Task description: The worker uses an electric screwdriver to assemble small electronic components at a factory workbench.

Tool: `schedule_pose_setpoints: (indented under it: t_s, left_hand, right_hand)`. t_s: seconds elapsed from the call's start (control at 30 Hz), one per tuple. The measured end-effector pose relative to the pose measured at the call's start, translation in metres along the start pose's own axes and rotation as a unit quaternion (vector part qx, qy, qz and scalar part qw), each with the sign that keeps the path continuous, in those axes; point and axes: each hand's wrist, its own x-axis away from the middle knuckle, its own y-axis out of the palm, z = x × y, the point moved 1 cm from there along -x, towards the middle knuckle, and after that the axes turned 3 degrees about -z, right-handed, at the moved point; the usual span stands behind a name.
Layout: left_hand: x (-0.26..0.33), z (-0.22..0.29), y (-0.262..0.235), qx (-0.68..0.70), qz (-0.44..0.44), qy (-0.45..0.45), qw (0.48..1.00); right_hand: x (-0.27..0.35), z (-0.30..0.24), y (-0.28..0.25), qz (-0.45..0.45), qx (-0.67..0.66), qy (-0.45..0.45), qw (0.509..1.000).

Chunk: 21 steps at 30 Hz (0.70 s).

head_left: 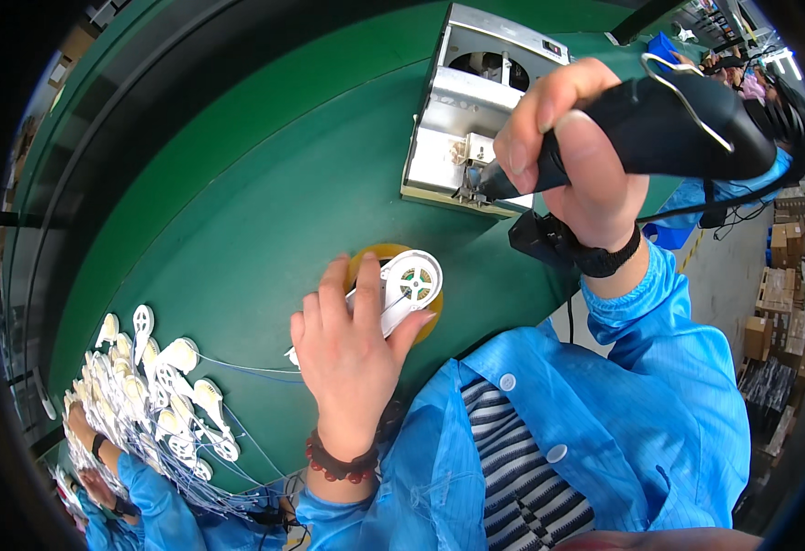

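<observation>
My right hand (586, 151) is wrapped round a black electric screwdriver (669, 124) with a wire hanging hook. Its tip points down to the left, at the front of a silver box-shaped screw feeder (457, 110); whether it touches is hard to tell. My left hand (347, 354) grips a white plastic housing (393, 294) between thumb and fingers. The housing has a round spoked end with green and copper showing through. Under it lies a round yellow holder (383, 250), partly covered by the hand. A thin cable (251, 368) runs left from beneath my left hand.
A heap of similar white housings (136, 386) with cables lies at the left of the green table (264, 248). A co-worker's hand (81, 427) reaches into the heap. The screwdriver's black cord (742, 207) loops at the right. Cardboard boxes (774, 289) stand beyond the table.
</observation>
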Motion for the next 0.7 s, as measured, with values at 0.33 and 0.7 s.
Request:
schedule_pose_setpoints:
  t_s: [0.33, 0.7]
  left_hand:
    - [0.000, 0.011, 0.007, 0.044, -0.012, 0.006, 0.999]
    - [0.004, 0.006, 0.012, 0.067, 0.014, 0.012, 0.998]
  right_hand:
    - [0.008, -0.021, 0.018, -0.047, -0.114, 0.016, 0.992]
    - [0.009, -0.031, 0.061, -0.085, -0.056, 0.095, 0.990]
